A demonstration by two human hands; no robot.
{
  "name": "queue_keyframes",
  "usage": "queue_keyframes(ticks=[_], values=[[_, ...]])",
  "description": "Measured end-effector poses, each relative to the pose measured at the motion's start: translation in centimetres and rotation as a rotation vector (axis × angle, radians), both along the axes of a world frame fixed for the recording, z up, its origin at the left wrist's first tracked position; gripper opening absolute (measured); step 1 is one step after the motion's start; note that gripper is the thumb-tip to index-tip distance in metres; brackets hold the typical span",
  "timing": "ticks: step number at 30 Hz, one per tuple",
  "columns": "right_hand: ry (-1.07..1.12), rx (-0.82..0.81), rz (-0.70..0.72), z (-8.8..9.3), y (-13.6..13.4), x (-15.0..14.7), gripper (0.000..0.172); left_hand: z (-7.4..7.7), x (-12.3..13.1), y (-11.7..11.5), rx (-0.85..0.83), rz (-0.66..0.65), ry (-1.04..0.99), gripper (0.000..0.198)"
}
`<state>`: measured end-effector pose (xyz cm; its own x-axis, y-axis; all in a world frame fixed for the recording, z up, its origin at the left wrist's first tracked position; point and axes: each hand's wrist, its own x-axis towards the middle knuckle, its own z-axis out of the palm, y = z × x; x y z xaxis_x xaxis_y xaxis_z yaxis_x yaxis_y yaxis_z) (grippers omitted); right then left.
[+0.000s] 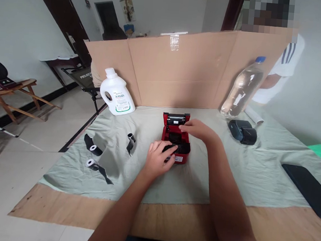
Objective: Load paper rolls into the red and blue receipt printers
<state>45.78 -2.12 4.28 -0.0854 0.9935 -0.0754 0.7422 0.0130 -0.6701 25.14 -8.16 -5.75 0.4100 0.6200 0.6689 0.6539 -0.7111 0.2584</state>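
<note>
The left hand (158,158) lies back-up over the front left corner of a red-and-black device (175,137), its fingers (170,150) spread and slightly bent across the dark front part; whether they grip it I cannot tell. The right hand (199,129) comes in from the right with a bent wrist, palm down, its fingers reaching out loosely toward the raised lid (176,119) and closed on nothing; contact with the device is unclear.

A wrinkled pale green cloth (194,183) covers most of the wooden worktop (174,215), leaving the near edge bare. To the left lie small black rolls (96,150), some with loose tails, and a white jug (118,94) stands farther back. On the right are a clear bottle (244,88) with a blue cap, a dark handheld device (242,131) and a phone (308,189). A cardboard screen (178,77) closes off the back; beyond its right end is a person in a white sleeve (291,58).

The red-and-black device sits mid-cloth, lid upright at the far side, showing a dark hollow and a white label (178,159) in front.
</note>
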Motion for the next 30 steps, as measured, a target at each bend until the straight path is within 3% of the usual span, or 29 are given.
queue_keyframes(ticks=[3, 5, 10, 14, 15, 19, 21, 24, 27, 30], values=[[0.153, 0.194, -0.274, 0.2, 0.5, 1.3, 0.039, -0.2, -0.1, 0.1, 0.034, -0.019, -0.002, 0.028], [0.241, 0.262, -0.350, -0.3, 1.2, 1.1, 0.040, -0.3, -0.2, 0.1, 0.070, -0.025, -0.005, 0.026], [0.289, 0.367, -0.335, -2.9, 2.3, -0.6, 0.028, -0.2, -0.3, 0.2, 0.139, -0.029, 0.029, 0.025], [0.411, 0.424, -0.373, -6.0, 0.4, -0.8, 0.017, 0.0, -0.5, 0.0, 0.212, -0.055, 0.009, 0.025], [0.480, 0.399, -0.370, -6.9, -0.3, -0.8, 0.019, 0.0, -0.6, 0.0, 0.231, -0.069, 0.003, 0.025], [0.853, 0.218, -0.314, -10.5, -2.3, -0.9, 0.054, 0.3, -0.9, 0.0, 0.296, -0.113, -0.053, 0.031], [0.962, 0.213, -0.304, -11.9, -2.6, -1.2, 0.056, 0.4, -1.1, 0.2, 0.255, -0.089, -0.126, 0.039], [1.015, 0.284, -0.291, -13.2, -2.4, -1.7, 0.052, 0.2, -1.3, 0.8, 0.038, -0.025, -0.234, 0.047], [1.069, 0.314, -0.281, -13.6, -2.2, -1.8, 0.049, -0.6, -1.4, 1.7, -0.161, -0.004, -0.324, 0.045], [1.112, 0.295, -0.270, -13.4, -2.2, -1.6, 0.046, -1.4, -1.5, 2.7, -0.218, -0.045, -0.385, 0.044]])
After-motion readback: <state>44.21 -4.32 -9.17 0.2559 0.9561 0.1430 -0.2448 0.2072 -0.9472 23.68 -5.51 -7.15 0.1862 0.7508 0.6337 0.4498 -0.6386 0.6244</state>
